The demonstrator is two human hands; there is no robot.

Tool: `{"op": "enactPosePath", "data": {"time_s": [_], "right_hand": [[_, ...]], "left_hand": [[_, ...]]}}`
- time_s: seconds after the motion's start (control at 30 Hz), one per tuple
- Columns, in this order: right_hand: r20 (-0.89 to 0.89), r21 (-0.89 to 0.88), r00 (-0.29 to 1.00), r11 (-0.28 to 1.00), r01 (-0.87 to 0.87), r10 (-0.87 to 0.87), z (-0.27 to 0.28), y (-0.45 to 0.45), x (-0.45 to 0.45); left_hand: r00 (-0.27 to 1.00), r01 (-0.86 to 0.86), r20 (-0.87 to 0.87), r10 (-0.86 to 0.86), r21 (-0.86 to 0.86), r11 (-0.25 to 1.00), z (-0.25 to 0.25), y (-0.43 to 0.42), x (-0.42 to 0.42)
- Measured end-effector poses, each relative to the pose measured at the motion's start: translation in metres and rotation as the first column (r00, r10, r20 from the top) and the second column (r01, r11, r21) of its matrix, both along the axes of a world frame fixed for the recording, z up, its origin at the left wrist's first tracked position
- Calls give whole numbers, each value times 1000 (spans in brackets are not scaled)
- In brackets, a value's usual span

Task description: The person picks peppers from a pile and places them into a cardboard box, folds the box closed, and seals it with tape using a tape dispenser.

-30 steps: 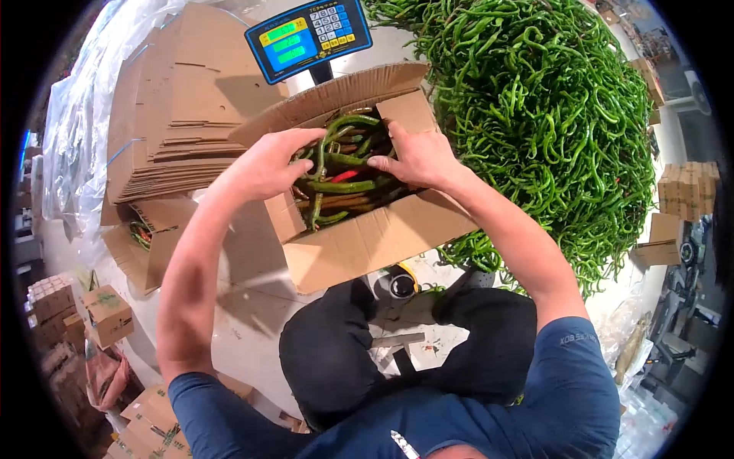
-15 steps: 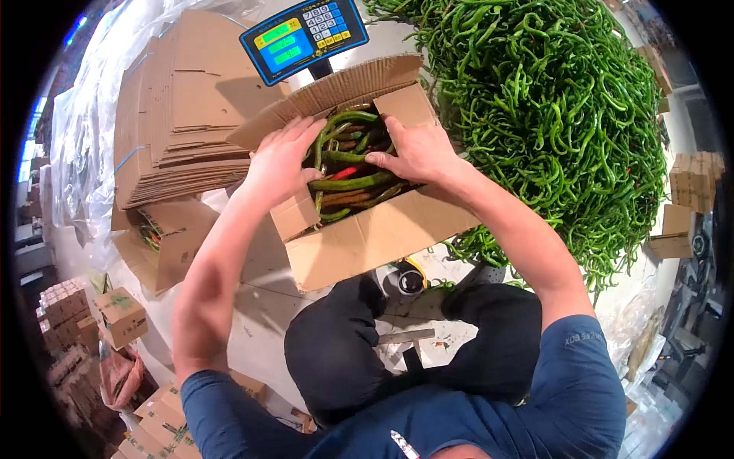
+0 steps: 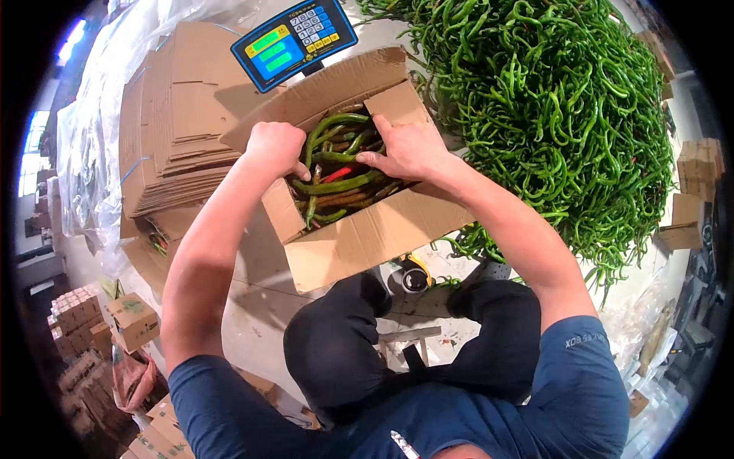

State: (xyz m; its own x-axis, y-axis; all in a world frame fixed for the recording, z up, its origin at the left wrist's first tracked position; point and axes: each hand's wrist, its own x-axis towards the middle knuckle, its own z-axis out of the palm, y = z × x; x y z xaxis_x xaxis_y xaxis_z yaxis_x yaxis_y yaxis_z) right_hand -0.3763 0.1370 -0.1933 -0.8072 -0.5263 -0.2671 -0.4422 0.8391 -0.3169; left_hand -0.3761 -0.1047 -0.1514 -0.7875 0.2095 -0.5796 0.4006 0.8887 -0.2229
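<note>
An open cardboard box [image 3: 382, 241] holds long green peppers [image 3: 336, 186], some brownish, with one red pepper [image 3: 336, 175] among them. At the box's left side, my left hand [image 3: 277, 147] is closed over the edge, its thumb pointing inward beside the peppers. My right hand [image 3: 413, 149] lies over the right end of the box, thumb and forefinger spread. Its thumb reaches over the peppers and its forefinger lies near the upper right flap [image 3: 394, 103]; the other fingers are mostly hidden.
Behind the box stands a digital scale display [image 3: 294, 42]. Stacked flat cardboard [image 3: 180, 122] lies to the left, and a large heap of green peppers [image 3: 550, 122] spreads to the right. A black-and-yellow round object [image 3: 415, 277] is on the floor between my knees.
My left hand has moved from spread fingers over the peppers to a closed hold at the box's left edge. The right hand stays at the right end, shifted slightly left in view.
</note>
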Motion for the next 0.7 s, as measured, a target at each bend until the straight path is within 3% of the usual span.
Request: {"op": "enactPosePath", "data": {"time_s": [0.1, 0.33, 0.43, 0.53, 0.7], "right_hand": [[18, 3, 1000, 1000, 2, -2, 2, -2, 1], [7, -7, 1000, 1000, 7, -7, 5, 0, 2], [-8, -35, 1000, 999, -3, 3, 6, 1, 3], [-59, -55, 998, 998, -27, 24, 7, 2, 4], [-93, -49, 996, 999, -20, 15, -4, -2, 4]], "left_hand": [[996, -68, 47, 70, -36, 997, -7, 8, -5], [975, -214, 88, 206, 99, 972, -18, 3, -11], [966, -258, 23, 258, 135, 957, -20, 9, -2], [947, -235, -133, 293, 335, 912, -17, 4, 21], [932, -284, -9, 362, 601, 747, -14, -10, 29]]}}
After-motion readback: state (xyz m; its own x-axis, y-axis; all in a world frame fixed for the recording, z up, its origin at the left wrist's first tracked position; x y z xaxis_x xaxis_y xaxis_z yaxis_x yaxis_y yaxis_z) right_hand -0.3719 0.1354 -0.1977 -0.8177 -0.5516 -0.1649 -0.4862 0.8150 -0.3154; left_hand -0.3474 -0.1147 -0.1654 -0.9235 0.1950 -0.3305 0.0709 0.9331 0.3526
